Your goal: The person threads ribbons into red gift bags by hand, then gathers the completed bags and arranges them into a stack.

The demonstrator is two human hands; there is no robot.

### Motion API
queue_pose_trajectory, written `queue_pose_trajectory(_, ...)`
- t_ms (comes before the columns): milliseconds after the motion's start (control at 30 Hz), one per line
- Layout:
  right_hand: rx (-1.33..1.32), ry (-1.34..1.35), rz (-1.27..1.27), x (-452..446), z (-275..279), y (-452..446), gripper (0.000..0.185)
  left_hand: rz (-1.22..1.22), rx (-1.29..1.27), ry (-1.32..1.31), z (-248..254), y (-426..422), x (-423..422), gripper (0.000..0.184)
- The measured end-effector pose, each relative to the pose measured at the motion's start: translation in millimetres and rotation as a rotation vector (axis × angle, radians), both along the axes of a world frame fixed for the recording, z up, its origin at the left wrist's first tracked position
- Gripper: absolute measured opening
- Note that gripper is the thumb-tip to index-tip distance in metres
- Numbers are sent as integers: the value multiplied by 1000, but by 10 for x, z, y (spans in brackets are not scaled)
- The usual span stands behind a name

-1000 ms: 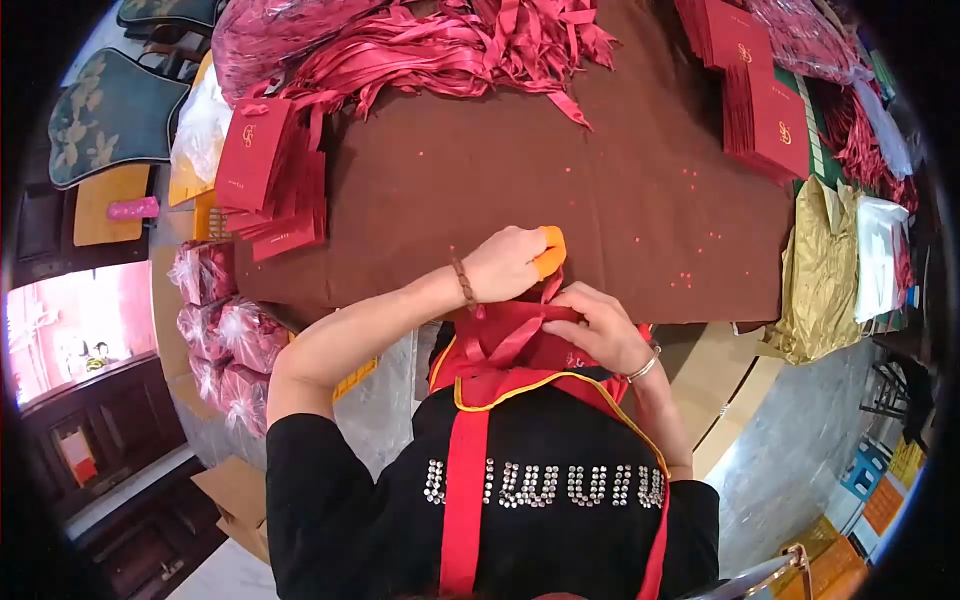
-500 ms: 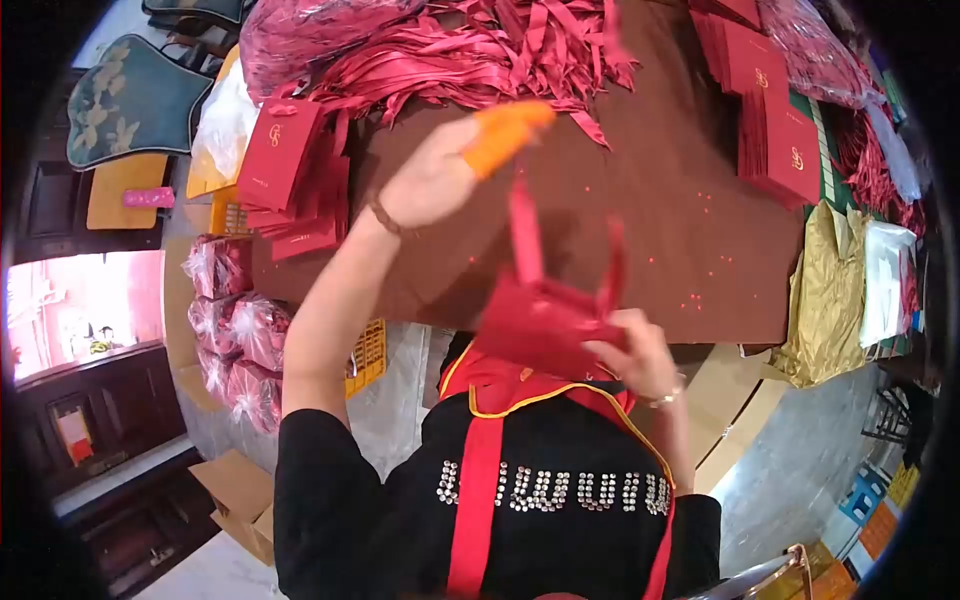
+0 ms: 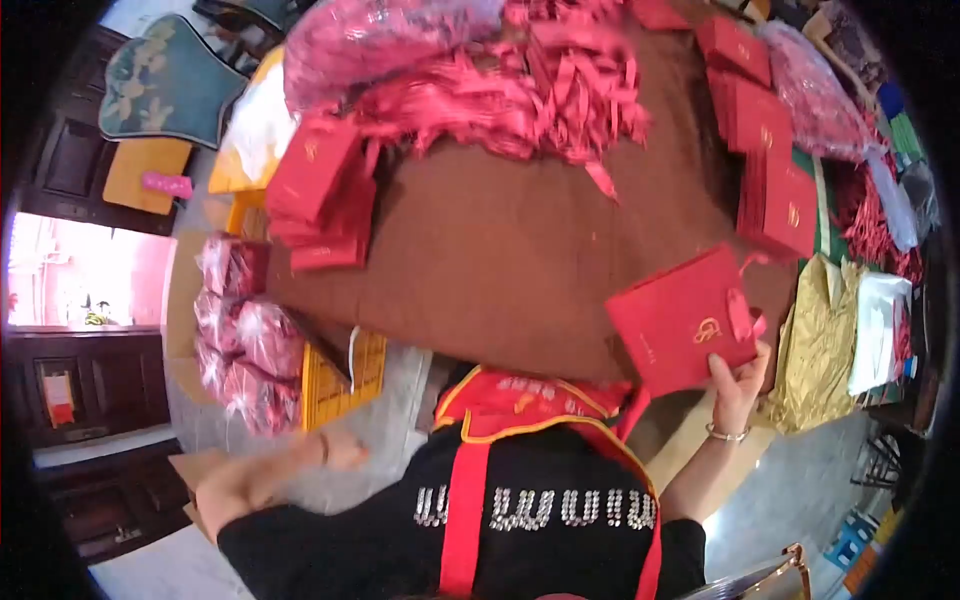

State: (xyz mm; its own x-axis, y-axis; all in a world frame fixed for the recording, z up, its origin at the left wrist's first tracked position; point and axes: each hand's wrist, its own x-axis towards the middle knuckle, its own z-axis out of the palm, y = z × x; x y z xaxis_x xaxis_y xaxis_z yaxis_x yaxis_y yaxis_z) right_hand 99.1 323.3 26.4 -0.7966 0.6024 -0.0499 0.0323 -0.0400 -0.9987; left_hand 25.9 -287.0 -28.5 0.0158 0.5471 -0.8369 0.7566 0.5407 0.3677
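My right hand [image 3: 737,385] grips a flat red paper gift bag [image 3: 675,322] by its lower right corner, thumb on the front. The bag has a gold logo and a red ribbon handle, and it is tilted above the table's right front edge. My left hand [image 3: 345,452] hangs low at the left, beside my body and near the yellow plastic crate [image 3: 343,378]. Motion smears its fingers, and nothing can be made out in it. Beyond the bag in my right hand stands a row of matching red bags [image 3: 785,205].
A brown-covered table [image 3: 480,255] bears a heap of red ribbons [image 3: 500,105], a plastic-wrapped bundle [image 3: 350,50] and a stack of red bags [image 3: 318,185] at left. Plastic-wrapped red packs [image 3: 268,335] stand left of the crate. A gold bag [image 3: 820,340] hangs at right.
My left hand has dropped from above the table to low at the left. My right hand has carried the red bag rightward and turned it, so its logo faces up. The view has shifted slightly.
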Motion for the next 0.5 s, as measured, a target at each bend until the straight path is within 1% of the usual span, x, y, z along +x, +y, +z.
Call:
queue_pose_trajectory(33,51,-25,-19,-86,-1,-24,47,-3,16,58,-54,-117,240,31)
queue_pose_trajectory(67,61,-5,-23,-228,122,-149,49,63,76,108,-171,-150,347,32)
queue_pose_trajectory(100,92,65,-10,-295,-56,-142,51,129,146,175,-334,-132,264,34)
queue_pose_trajectory(133,19,61,60,-407,-12,-230,50,196,214,229,-408,-76,81,36)
queue_pose_trajectory(167,-56,136,85,-529,-68,-323,49,295,145,231,-139,428,-186,36)
queue_pose_trajectory(200,-56,63,154,-614,63,-401,47,397,81,214,223,1116,-461,37)
queue_pose_trajectory(233,-40,21,192,-671,114,-488,45,497,223,176,357,1502,-656,34)
queue_pose_trajectory(267,37,12,248,-714,210,-558,44,551,615,158,217,1712,-826,27)
queue_pose_trajectory(333,-53,70,291,-733,135,-621,44,581,917,292,438,2289,-1096,24)
queue_pose_trajectory(400,-13,145,263,-711,138,-665,41,469,1095,481,446,2724,-1427,25)
queue_pose_trajectory(467,-36,163,251,-638,65,-661,41,431,1145,647,424,3124,-1720,37)
queue_pose_trajectory(500,-75,140,233,-590,40,-664,42,444,1148,683,313,3294,-1856,41)
